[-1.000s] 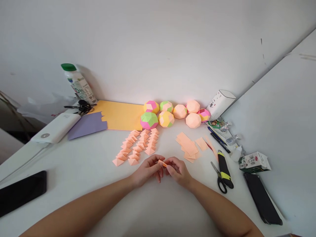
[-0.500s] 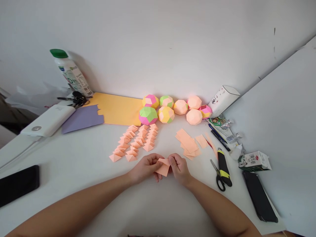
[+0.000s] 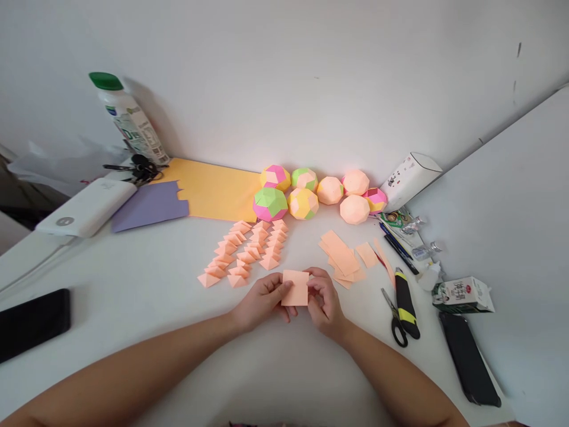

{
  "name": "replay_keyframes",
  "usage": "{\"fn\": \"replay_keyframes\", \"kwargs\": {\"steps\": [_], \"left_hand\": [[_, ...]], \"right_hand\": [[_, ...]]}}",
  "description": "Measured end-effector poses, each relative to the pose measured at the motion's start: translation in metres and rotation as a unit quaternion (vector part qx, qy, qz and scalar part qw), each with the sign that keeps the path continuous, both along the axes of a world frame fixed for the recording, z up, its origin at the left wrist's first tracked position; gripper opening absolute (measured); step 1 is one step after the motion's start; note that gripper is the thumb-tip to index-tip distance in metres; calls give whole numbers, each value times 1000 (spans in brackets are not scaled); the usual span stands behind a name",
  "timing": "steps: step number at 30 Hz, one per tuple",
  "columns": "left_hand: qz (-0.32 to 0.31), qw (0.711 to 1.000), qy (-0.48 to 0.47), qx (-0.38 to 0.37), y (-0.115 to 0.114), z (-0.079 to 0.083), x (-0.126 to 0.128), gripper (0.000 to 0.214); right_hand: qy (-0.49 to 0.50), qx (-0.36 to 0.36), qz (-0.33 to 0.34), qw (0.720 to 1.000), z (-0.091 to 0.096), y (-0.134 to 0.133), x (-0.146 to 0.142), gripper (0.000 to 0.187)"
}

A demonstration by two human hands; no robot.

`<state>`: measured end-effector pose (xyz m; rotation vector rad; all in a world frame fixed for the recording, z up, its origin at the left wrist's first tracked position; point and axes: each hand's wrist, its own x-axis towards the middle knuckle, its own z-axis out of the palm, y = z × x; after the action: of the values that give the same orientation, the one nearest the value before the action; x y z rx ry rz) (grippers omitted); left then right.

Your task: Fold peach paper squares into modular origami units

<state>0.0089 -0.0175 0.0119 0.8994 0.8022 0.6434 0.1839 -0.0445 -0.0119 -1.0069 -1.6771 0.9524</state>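
A small peach square of paper [image 3: 297,289] is held up above the table, facing me and nearly flat. My left hand [image 3: 263,301] pinches its left side, thumb on the front and fingers behind. At the right edge, my right hand [image 3: 326,302] has its curled fingers against the paper, the thumb lower down near the corner. Beyond the hands stand rows of folded peach paper pieces [image 3: 226,251], overlapping one another. A stack of peach paper strips [image 3: 341,254] lies just past my right hand, with a loose peach piece [image 3: 367,255] beside it.
Several faceted paper balls [image 3: 303,203] line the wall beside yellow card [image 3: 217,190] and purple card [image 3: 151,207]. On the right lie scissors [image 3: 395,323], a cutter knife [image 3: 405,302], pens, a milk carton [image 3: 462,295] and a dark phone [image 3: 469,359]. A power bank [image 3: 86,207] and a bottle [image 3: 133,121] stand left.
The peach paper, bent over at its top before, now shows as a flat square. My right hand has shifted its hold from the upper corner to the right edge. The view has tilted slightly.
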Motion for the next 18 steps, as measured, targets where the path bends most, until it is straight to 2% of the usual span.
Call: {"fn": "replay_keyframes", "kwargs": {"steps": [4, 10, 18], "left_hand": [[13, 1000, -18, -4, 0, -4, 0, 33], [19, 1000, -11, -10, 0, -3, 0, 34], [-7, 1000, -24, -4, -1, -7, -3, 36]], "right_hand": [[-68, 13, 7, 998, -4, 0, 0, 27], [-44, 0, -2, 999, -1, 2, -1, 6], [-43, -46, -41, 997, 9, 5, -3, 17]]}}
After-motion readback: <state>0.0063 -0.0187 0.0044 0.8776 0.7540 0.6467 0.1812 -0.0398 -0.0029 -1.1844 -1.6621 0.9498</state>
